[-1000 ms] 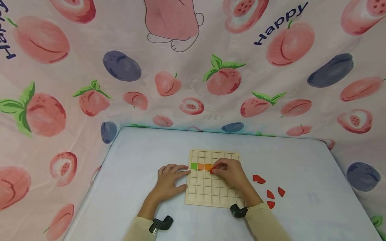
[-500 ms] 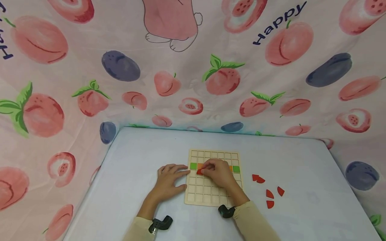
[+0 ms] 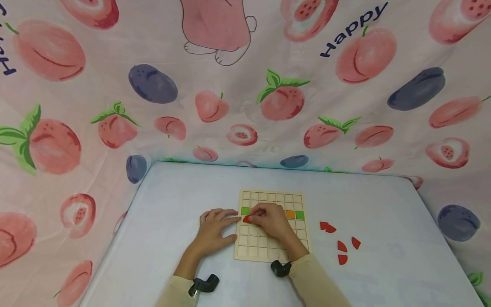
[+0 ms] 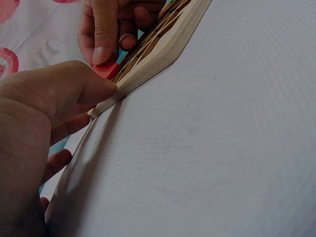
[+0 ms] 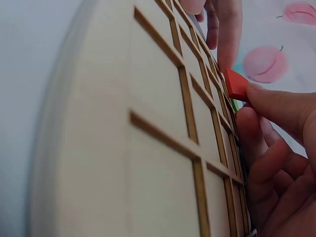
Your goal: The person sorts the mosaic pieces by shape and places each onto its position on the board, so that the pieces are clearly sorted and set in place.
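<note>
My right hand (image 3: 270,221) pinches a red quarter-circle piece (image 3: 246,219) between thumb and fingers over the left end of a wooden grid board (image 3: 264,252). In the right wrist view the red piece (image 5: 237,85) sticks out past the thumb tip, close over the grid. My left hand (image 3: 215,230) lies on the table with its fingers spread, and its fingertips touch the board's left edge. A green square (image 3: 245,211) fills a cell just above the red piece. An orange square (image 3: 290,214) and another green square (image 3: 300,215) show at that row's right end; my right hand hides its middle.
To the right of the board, several loose red quarter-circle pieces (image 3: 342,246) lie on the white table (image 3: 383,204). A fruit-print cloth (image 3: 238,89) hangs behind and at the sides. Black devices are strapped at both wrists.
My right hand has moved left across the board with the red piece, from the row's middle to its left end, uncovering the squares at the right. My left hand has stayed in place.
</note>
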Motion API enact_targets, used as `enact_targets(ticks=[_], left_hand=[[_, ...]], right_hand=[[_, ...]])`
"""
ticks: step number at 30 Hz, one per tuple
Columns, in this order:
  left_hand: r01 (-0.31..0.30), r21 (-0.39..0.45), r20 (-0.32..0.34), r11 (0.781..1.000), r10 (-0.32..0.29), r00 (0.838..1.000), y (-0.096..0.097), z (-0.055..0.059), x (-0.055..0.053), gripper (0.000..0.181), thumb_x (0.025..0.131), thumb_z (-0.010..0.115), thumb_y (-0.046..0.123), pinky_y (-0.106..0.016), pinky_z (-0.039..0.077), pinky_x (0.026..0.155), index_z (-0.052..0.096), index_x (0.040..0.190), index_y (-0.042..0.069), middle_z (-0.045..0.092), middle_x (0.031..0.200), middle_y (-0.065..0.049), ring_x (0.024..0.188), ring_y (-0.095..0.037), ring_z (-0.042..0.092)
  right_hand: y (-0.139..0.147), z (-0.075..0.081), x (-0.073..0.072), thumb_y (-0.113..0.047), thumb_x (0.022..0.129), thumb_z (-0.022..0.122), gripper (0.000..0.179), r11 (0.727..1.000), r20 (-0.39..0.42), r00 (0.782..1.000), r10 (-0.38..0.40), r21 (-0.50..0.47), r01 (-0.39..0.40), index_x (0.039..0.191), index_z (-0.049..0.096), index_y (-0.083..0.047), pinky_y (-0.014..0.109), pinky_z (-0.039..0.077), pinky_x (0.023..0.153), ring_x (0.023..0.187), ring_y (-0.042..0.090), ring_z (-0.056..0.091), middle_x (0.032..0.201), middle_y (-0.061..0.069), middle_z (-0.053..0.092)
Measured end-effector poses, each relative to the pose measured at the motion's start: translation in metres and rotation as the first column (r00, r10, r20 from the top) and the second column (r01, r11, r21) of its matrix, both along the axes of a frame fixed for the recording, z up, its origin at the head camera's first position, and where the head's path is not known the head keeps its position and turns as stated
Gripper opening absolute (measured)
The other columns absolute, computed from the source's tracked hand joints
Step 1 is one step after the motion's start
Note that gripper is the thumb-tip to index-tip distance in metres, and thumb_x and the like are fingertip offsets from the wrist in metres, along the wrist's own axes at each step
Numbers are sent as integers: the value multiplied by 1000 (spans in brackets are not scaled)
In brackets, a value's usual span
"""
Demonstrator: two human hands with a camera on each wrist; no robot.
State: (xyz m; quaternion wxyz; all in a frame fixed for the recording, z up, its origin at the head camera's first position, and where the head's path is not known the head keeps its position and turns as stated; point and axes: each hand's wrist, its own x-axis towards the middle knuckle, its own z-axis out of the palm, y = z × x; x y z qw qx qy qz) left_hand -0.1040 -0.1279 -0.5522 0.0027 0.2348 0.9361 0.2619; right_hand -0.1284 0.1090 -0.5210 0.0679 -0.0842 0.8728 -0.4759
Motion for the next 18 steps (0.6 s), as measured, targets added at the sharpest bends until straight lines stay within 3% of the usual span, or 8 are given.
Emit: enact_targets(ticks=[18], left_hand=[[-5,8,-26,1000,5,1000,1,1,1,49,86,74,38,-58,21,110,67,135,33,57,145,12,134,-22,43]], right_hand=[[-10,0,-4,-23,85,82,4,995,-25,1000,7,104,-5,86,79,-23,29,53,70,72,4,64,76,-12,73]])
